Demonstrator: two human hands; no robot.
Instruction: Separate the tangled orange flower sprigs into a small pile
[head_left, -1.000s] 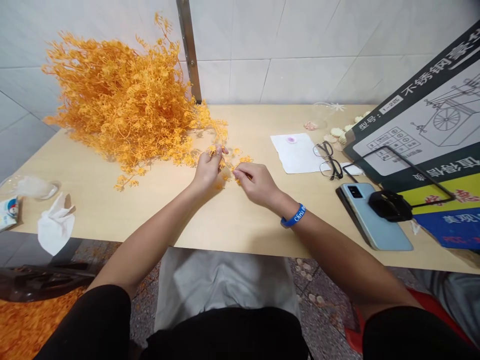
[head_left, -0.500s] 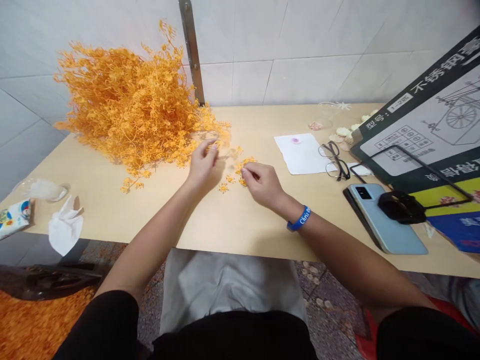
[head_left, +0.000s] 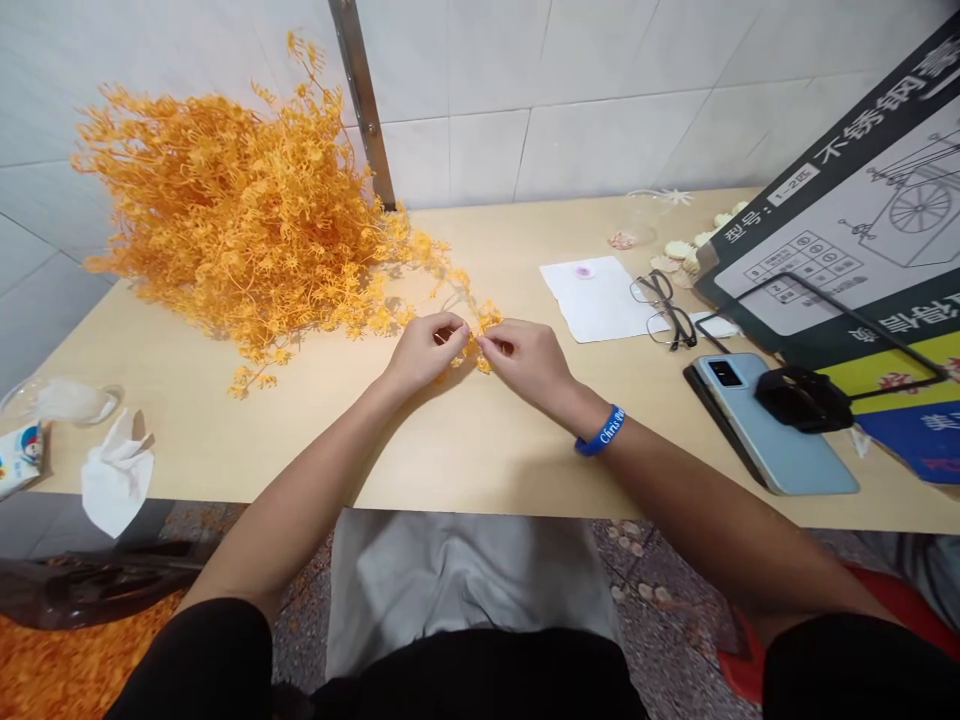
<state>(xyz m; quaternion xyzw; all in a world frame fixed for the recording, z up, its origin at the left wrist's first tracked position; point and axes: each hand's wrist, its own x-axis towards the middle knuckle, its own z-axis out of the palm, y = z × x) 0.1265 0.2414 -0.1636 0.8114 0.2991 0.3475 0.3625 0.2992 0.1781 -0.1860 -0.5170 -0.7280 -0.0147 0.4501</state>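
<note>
Both hands meet over small orange plastic flowers (head_left: 489, 314) near the middle of the table. My left hand (head_left: 426, 352) pinches at an orange flower piece, thumb and index finger pressed together. Close beside it, my right hand (head_left: 527, 362) is also closed in a pinch on the orange flowers; the fingertips almost touch. A blue wristband (head_left: 601, 432) circles my right wrist. To the left rises a large tangled heap of orange flower stems (head_left: 240, 220), with a strand trailing toward my hands. The exact bits between the fingertips are partly hidden.
On the table (head_left: 450, 460), a white paper (head_left: 600, 305), glasses (head_left: 673, 325), a light blue phone (head_left: 787, 430) and a large printed box (head_left: 840, 230) stand right. Crumpled tissue (head_left: 118, 475) lies at the left edge. Orange pieces (head_left: 90, 660) fill the lower left.
My left hand has moved right and down to meet my right hand, and its fingers have closed on the flowers. The camera view has shifted slightly.
</note>
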